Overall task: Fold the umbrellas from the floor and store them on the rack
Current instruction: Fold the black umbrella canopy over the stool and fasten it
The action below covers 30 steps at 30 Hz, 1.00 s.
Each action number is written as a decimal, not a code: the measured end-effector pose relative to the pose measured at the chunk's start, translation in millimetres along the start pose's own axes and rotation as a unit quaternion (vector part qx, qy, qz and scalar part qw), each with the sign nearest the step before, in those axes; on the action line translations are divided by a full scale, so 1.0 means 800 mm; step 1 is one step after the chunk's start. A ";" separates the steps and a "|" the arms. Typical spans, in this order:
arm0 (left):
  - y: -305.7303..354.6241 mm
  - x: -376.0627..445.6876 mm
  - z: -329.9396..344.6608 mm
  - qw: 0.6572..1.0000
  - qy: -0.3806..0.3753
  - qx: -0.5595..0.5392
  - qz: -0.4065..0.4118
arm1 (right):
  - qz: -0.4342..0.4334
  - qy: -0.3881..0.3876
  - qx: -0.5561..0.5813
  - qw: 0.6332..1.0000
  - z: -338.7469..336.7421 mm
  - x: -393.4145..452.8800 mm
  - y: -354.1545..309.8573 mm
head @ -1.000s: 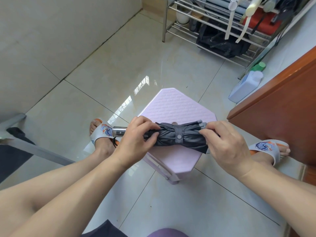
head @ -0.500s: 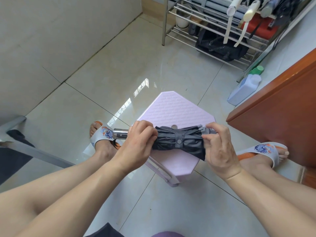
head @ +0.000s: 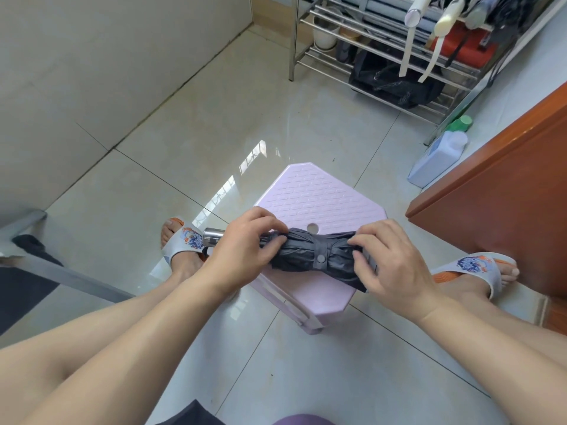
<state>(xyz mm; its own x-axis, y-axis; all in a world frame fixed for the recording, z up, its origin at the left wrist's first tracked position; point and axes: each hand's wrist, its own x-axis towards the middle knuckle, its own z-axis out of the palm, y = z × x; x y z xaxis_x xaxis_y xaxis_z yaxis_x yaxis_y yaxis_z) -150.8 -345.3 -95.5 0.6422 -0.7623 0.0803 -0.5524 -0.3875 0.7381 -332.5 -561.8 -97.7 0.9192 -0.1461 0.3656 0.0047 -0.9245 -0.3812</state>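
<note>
Over pink stool (head: 319, 197), folded umbrella (head: 319, 256) lies left-right, handle frame-left; left hand (head: 245, 250) and right hand (head: 389, 262) grip its ends.

A glossy tiled floor (head: 190, 142) carries a lilac stool (head: 322, 197), a metal rack (head: 310, 23) far right and a white jug (head: 435, 161)

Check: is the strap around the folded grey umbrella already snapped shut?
Yes, the strap wraps the umbrella and its snap button sits closed at the middle.

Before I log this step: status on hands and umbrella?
Both hands, left and right, grip the umbrella. Strap snapped shut. Held over pink stool. Nothing blocking.
</note>
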 end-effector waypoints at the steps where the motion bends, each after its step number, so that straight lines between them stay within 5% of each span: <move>1: -0.003 0.001 -0.003 1.000 -0.008 0.006 -0.001 | 0.012 0.001 0.009 1.000 0.001 0.000 -0.001; 7: -0.012 -0.002 -0.010 0.995 -0.032 0.058 0.073 | 0.096 0.054 0.068 0.992 0.010 0.002 -0.009; 13: -0.009 -0.022 0.017 0.989 0.059 0.085 0.109 | 0.074 0.072 0.053 0.993 0.024 -0.006 -0.009; 22: -0.011 -0.020 0.015 0.986 0.026 0.089 0.135 | 0.080 0.084 0.068 0.991 0.033 -0.013 0.000; 30: 0.001 -0.022 -0.001 0.996 0.048 -0.081 0.001 | 0.028 0.087 0.029 0.995 0.028 -0.011 0.001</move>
<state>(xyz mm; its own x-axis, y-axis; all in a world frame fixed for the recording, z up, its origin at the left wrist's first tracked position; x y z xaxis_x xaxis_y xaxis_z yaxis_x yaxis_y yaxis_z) -161.8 -331.7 -95.8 0.6932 -0.7071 0.1400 -0.4664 -0.2919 0.8350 -331.7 -553.6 -120.6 0.8369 -0.2606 0.4813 -0.0178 -0.8919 -0.4520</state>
